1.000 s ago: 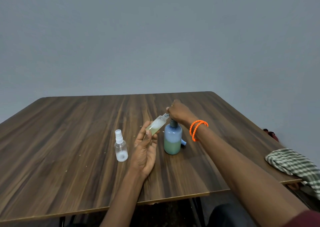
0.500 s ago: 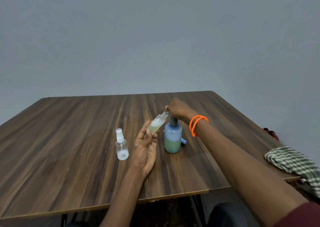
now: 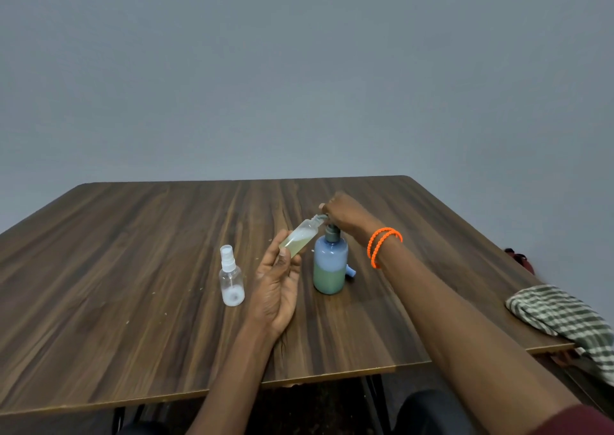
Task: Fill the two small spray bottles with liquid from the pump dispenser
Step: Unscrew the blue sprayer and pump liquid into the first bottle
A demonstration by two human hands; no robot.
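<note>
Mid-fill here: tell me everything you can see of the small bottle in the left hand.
The small spray bottle is clear plastic, uncapped, and tilted, its open neck up against the spout of the pump dispenser. Pale yellowish-green liquid sits in its lower part, with the upper part foggy white. The left hand pinches its base between thumb and fingers, holding it off the table. The right hand rests on the pump head just beside the neck.

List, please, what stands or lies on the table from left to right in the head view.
Capped spray bottle → left hand holding the tilted open spray bottle → pump dispenser → orange bangles → checked cloth.
</note>
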